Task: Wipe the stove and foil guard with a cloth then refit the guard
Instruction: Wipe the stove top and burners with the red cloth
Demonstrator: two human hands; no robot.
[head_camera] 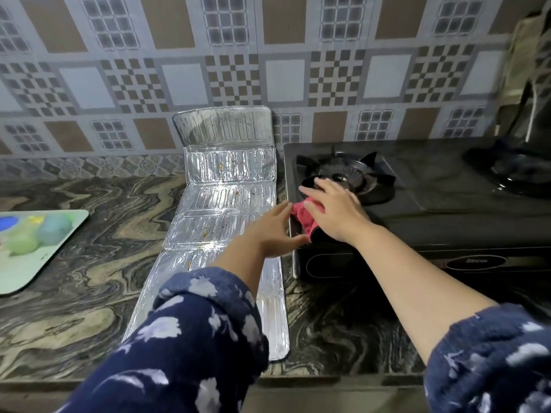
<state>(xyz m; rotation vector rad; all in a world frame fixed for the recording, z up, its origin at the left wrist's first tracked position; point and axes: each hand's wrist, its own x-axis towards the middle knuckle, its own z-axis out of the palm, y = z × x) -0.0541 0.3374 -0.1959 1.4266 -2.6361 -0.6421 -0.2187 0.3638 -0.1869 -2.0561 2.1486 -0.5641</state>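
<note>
The counter [74,317] fills the bottom half of the frame, dark and swirly. The black stove [447,210] sits on it at the middle right. One burner [348,177] shows near its left side, and another one sits at the far right edge.

The foil guard [220,204] is off the stove. It lies flat on the counter in the middle of the frame, just left of the stove, and its top end leans up on the tiled wall [268,55]. It has little yellow crumbs on it, so I think it is not wiped yet.

A pale green tray [29,272] sits at the left edge.

The right hand [334,213] lies flat with straight fingers on the red cloth [302,216]. It presses the cloth down on the stove's front left corner, beside the burner. The left hand [271,231] is open too. Its fingers reach to the stove's left edge and touch the cloth, but hold nothing that I can see.

What could go wrong? The cloth could catch on the pointy burner prongs if it slides that way. The left sleeve [190,338] hangs over the foil and could dent it or pick up crumbs. A hard push could also shove the stove sideways into the foil.
</note>
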